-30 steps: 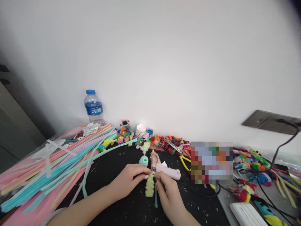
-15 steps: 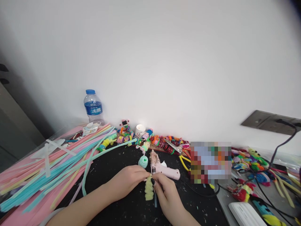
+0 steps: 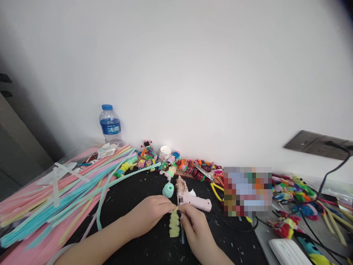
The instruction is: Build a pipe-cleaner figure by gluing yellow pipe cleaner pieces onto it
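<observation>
Between my hands is a pale yellow fuzzy pipe cleaner, bent into a tight zigzag strip that hangs down toward me. My left hand pinches at its top end from the left. From the right, my right hand grips the same end between thumb and fingers. Just beyond the fingertips lies a pale pink glue gun, its nozzle crusted with brownish residue and a clear glue stick poking out toward me. A mint-green coiled pipe cleaner ball sits left of the gun.
Long pastel pipe cleaners are heaped at left. Behind are a water bottle, a paper cup, finished fuzzy figures and scissors with yellow handles. A black cable and white power strip lie at right on the black mat's side.
Almost nothing differs. The yellow zigzag strip has shifted very slightly downward, with both hands still pinching its top end.
</observation>
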Action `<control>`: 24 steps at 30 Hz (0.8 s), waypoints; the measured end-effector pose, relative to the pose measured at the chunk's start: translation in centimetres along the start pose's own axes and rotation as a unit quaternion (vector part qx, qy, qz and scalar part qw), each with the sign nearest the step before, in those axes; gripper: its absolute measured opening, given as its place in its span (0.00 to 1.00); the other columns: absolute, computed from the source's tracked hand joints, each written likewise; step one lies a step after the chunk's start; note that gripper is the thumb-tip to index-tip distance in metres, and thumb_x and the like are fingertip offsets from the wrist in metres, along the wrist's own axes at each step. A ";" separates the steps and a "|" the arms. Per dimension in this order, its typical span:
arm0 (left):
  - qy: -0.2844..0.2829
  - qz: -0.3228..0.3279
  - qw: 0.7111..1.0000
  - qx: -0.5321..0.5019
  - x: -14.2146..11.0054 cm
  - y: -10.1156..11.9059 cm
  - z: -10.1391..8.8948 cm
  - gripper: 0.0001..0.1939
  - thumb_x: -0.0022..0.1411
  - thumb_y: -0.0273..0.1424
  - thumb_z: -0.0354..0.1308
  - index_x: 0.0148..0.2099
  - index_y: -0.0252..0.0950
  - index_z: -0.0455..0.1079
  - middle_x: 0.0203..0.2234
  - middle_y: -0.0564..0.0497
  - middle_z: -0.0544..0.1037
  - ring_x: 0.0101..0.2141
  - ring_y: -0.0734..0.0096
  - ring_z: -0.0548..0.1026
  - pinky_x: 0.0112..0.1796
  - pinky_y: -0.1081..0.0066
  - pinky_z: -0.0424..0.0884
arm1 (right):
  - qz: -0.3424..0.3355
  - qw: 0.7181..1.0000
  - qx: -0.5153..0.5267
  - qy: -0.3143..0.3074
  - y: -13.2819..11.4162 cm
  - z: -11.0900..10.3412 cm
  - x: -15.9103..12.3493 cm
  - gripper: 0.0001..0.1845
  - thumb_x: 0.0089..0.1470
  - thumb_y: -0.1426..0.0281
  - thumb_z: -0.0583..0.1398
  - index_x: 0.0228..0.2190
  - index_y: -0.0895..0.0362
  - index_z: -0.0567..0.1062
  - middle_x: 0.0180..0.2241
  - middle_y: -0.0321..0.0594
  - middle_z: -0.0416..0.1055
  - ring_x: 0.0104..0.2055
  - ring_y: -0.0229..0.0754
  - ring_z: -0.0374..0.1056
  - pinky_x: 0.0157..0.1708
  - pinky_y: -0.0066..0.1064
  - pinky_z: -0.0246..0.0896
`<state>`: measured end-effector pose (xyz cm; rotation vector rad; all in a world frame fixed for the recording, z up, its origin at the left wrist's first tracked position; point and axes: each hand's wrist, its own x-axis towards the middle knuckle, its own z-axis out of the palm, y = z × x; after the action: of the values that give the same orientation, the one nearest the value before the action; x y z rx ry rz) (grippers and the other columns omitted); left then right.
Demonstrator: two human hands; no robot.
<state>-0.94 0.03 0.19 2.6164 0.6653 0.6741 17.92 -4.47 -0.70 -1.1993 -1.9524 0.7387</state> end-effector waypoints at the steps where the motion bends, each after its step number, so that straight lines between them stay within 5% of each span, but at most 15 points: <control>1: 0.001 -0.002 1.000 0.000 0.0 0.0 0.0 0.15 0.66 0.24 0.41 0.47 0.34 0.67 0.38 0.47 0.76 0.38 0.67 0.72 0.40 0.71 0.67 | 0.003 1.000 -0.002 0.003 0.0 0.0 0.0 0.10 0.56 0.76 0.49 0.26 0.57 0.66 0.25 0.35 0.65 0.27 0.37 0.60 0.29 0.25 0.54; 19: 0.027 0.006 0.999 -0.023 -0.3 -0.3 0.3 0.16 0.65 0.23 0.40 0.47 0.36 0.68 0.37 0.47 0.77 0.38 0.67 0.74 0.40 0.71 0.68 | 0.017 1.000 0.009 0.015 -0.1 0.0 0.0 0.09 0.55 0.76 0.51 0.25 0.57 0.67 0.23 0.34 0.64 0.26 0.36 0.59 0.27 0.24 0.53; 24: 0.043 -0.040 0.995 -0.082 -0.1 0.0 0.1 0.15 0.64 0.25 0.44 0.46 0.38 0.71 0.37 0.49 0.78 0.37 0.68 0.74 0.40 0.72 0.68 | 0.008 1.000 0.011 0.022 -0.3 -0.1 0.1 0.10 0.56 0.74 0.50 0.27 0.57 0.69 0.25 0.37 0.66 0.27 0.38 0.62 0.29 0.26 0.56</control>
<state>-0.94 -0.05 0.08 2.4082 0.7057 0.7860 17.80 -4.48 -0.35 -1.2081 -1.8962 0.7349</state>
